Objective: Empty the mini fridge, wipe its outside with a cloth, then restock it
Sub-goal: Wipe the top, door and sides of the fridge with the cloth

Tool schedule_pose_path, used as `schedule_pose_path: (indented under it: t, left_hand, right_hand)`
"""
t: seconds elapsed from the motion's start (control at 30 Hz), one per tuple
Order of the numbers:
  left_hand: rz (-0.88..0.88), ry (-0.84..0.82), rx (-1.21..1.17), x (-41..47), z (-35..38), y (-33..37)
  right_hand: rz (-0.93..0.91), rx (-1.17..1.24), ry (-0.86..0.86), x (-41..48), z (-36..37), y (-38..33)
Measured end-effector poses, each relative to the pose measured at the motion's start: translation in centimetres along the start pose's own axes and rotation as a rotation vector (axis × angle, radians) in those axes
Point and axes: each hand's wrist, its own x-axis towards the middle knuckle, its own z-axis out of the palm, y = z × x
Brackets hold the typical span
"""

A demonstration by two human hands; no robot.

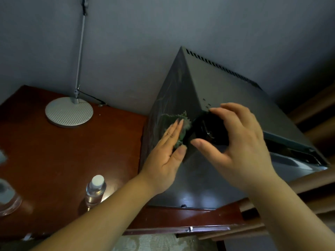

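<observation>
Mini fridge [226,84]: dark grey box, vent slots along far top edge, stands on red-brown surface [72,151]. Green cloth [187,124]: crumpled, pressed to its left side under flat left hand [163,156]. Right hand [244,142] grips dark round object [208,127] at top corner.

1. I get a single feed, the head camera, worn on the person. It looks forward and down on a near corner of the mini fridge [226,91], so three of its faces show.
2. It faces the grey wall [163,24] behind the fridge, which fills the top of the frame.
3. It sits close. Both forearms enter from the bottom edge, and the left hand [163,156] and right hand [241,142] loom large mid-frame. The right curls round a dark object [204,127] near the centre.
4. The lens is wide. To the left I see across the table [54,160] to a lamp base [68,112] and a bottle [95,191]. Straight edges splay outward.
</observation>
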Motion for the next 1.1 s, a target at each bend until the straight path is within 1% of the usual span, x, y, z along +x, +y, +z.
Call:
schedule_pose_path:
  t: [0.17,0.23,0.33,0.57,0.67,0.83,1.1]
  left_hand:
    - [-0.01,-0.081,-0.015,3.3,-1.0,1.0]
    - [0.002,-0.109,0.006,4.2,-1.4,1.0]
    - [0.0,-0.136,0.024,5.3,-1.7,0.8]
    - [-0.006,-0.148,-0.016,7.1,-2.1,1.1]
    - [-0.009,-0.099,-0.062,7.2,-1.8,1.0]
    - [-0.118,0.048,-0.303,7.3,-0.6,1.8]
    - [-0.174,0.129,-0.225,7.3,0.0,2.1]
  right_hand:
    - [0.109,0.048,-0.292,3.0,-1.1,-1.4]
    - [0.182,0.124,-0.364,4.0,-1.4,-1.5]
    - [0.273,0.215,-0.379,4.6,-1.5,-1.4]
    - [0.268,0.128,-0.415,4.6,-1.2,-1.5]
    - [0.248,0.102,-0.423,4.6,-1.2,-1.5]
    - [0.217,0.078,-0.4,4.8,-0.7,-1.4]
    - [0.091,0.075,-0.405,5.0,-1.8,0.1]
